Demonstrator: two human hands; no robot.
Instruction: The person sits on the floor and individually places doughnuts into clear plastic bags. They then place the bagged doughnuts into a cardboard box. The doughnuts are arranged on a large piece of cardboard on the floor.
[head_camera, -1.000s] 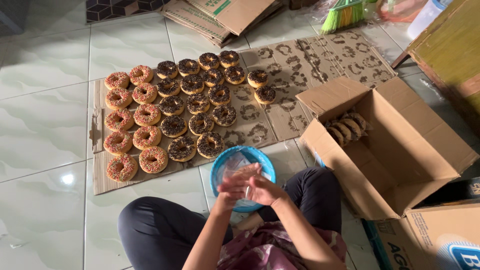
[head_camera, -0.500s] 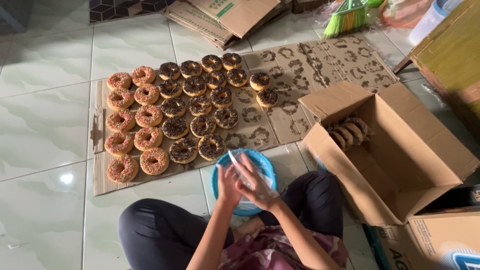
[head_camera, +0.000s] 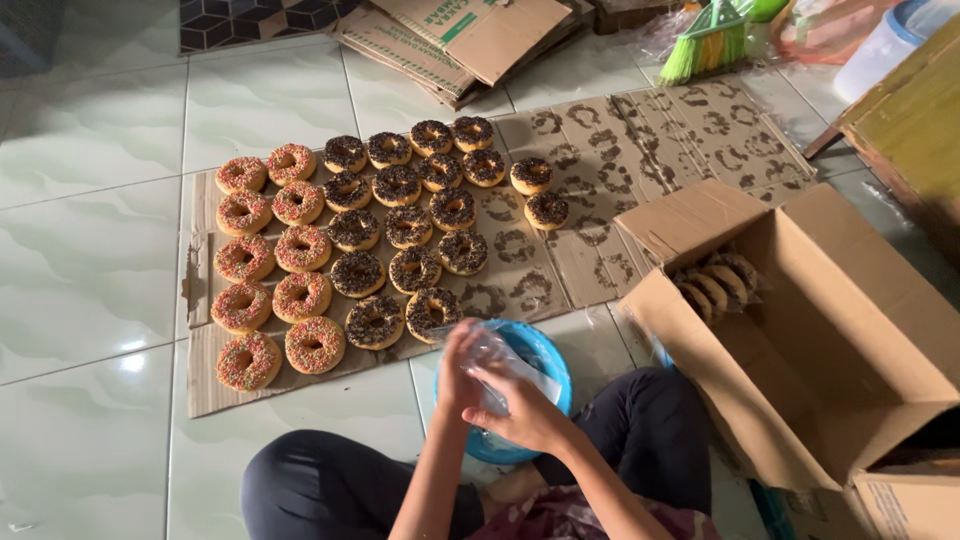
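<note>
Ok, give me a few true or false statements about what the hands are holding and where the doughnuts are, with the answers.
1. Both hands hold a clear plastic bag over the blue bowl. True: the left hand and right hand grip it.
2. The doughnuts on the cardboard sheet all carry coloured sprinkles. False: the coloured-sprinkle doughnuts fill the left columns; the chocolate-sprinkle doughnuts lie beside them.
3. The open cardboard box is empty. False: bagged doughnuts stand inside.
4. A green broom lies beyond the sheet. True.
</note>
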